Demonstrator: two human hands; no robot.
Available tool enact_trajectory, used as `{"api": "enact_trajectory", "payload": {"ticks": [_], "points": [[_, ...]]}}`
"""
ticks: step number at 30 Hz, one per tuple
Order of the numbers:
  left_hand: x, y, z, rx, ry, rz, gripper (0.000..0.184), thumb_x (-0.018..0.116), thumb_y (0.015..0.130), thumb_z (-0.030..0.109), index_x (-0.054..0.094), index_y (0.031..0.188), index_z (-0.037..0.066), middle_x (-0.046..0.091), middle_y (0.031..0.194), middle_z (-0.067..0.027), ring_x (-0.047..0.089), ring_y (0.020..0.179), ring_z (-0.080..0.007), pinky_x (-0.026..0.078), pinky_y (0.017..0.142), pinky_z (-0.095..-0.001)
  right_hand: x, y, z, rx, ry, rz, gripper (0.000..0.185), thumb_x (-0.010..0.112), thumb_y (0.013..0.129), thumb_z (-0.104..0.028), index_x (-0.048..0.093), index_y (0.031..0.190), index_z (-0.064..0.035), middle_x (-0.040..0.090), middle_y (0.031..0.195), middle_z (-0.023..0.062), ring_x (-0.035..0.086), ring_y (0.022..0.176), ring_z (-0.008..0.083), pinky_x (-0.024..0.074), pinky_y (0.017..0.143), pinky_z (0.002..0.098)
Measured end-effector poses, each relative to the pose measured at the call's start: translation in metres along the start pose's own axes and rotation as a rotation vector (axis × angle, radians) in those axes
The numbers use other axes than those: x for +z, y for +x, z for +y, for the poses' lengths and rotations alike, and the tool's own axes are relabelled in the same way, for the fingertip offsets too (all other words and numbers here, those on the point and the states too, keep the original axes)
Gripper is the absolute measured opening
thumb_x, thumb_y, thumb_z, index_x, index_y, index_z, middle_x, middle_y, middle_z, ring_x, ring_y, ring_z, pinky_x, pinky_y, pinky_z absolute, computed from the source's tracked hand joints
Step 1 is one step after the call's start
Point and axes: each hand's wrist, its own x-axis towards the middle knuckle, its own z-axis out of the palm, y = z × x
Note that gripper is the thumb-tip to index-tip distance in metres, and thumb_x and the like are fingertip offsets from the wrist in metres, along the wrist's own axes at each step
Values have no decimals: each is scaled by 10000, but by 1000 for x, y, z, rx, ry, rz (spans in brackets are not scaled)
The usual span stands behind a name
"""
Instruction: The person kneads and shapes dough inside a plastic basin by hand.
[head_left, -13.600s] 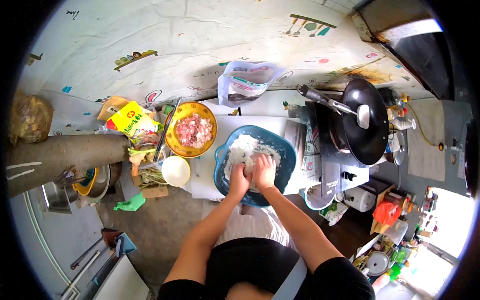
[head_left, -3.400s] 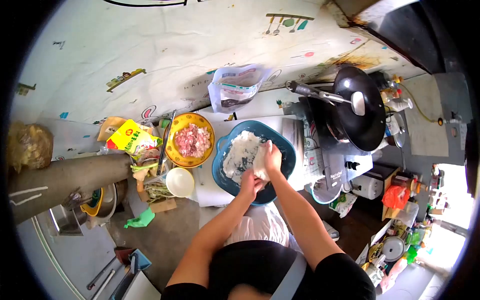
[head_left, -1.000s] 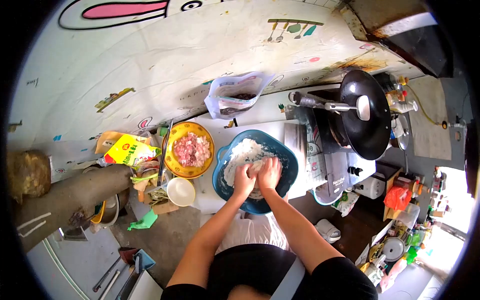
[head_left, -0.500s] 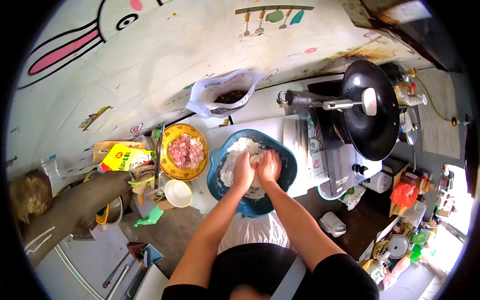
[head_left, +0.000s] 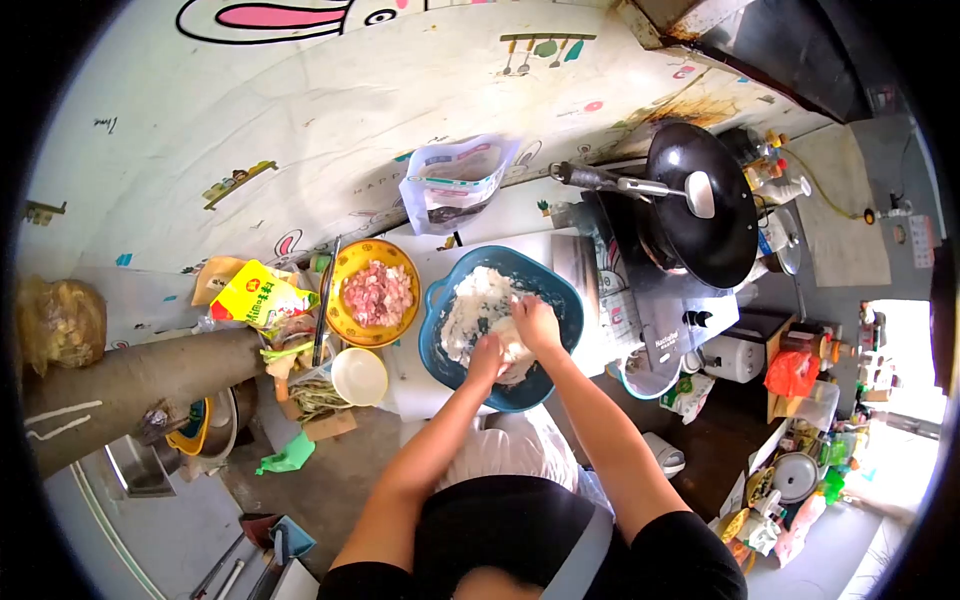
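Observation:
A blue basin holds white flour and a pale lump of dough. My left hand is inside the basin with curled fingers against the lower left of the dough. On the other side, my right hand grips the dough's upper right edge. Loose flour lies left of and above both hands. A yellow bowl of chopped raw meat stands to the left of the basin, and a small white bowl sits below it.
A black wok with a spatula rests over the stove at the right. Behind the basin stands an open plastic bag. A yellow seasoning packet and a thick pipe are at the left.
The view has shifted. My hands were pressing side by side into the dough; now they are a little apart, the right one higher, with the lump between them.

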Motion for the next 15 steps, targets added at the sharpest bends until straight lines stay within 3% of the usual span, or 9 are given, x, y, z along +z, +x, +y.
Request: {"api": "enact_trajectory", "payload": {"ticks": [2, 4, 6, 7, 11, 15], "points": [[-1, -2, 0, 17, -16, 5, 378, 382, 923, 414, 511, 1082, 97, 539, 970, -53, 518, 893, -149, 479, 707, -313, 6, -16, 4, -24, -66, -14, 353, 524, 867, -333, 568, 814, 13, 612, 805, 237, 586, 771, 431, 460, 690, 486], [-1, -5, 0, 123, 92, 73, 329, 443, 924, 361, 554, 1014, 64, 563, 861, -43, 548, 759, -142, 471, 650, -290, 4, -42, -19, 67, -2, 80, 328, 549, 857, -314, 521, 802, 8, 611, 782, 224, 589, 758, 423, 457, 672, 482], [-15, 12, -19, 230, 275, 101, 295, 489, 920, 312, 572, 995, 39, 583, 799, -34, 562, 692, -147, 471, 631, -283, 21, -50, -7, -69, -69, 212, 250, 581, 821, -275, 515, 801, -35, 574, 762, 176, 556, 740, 385, 441, 677, 448], [-13, 17, -25, 393, 302, 242, 241, 542, 902, 230, 591, 968, 4, 616, 731, -52, 577, 622, -172, 474, 614, -289, 26, -51, -4, -123, -93, 267, 231, 586, 811, -268, 521, 798, -47, 561, 761, 164, 544, 738, 371, 435, 680, 439], [-7, -5, 2, 410, 461, 333, 182, 576, 849, 151, 599, 877, -27, 631, 762, -169, 608, 680, -279, 478, 654, -358, 34, -49, -5, -225, -190, 286, 171, 591, 751, -236, 550, 818, -84, 536, 821, 115, 508, 796, 315, 407, 708, 431], [-7, 9, -5, 485, 544, 429, 183, 584, 852, 161, 557, 819, -17, 612, 739, -191, 595, 679, -338, 469, 636, -396, 38, -31, -1, -240, -243, 242, 152, 586, 729, -229, 571, 796, -94, 542, 860, 98, 504, 834, 308, 402, 727, 432]]}}
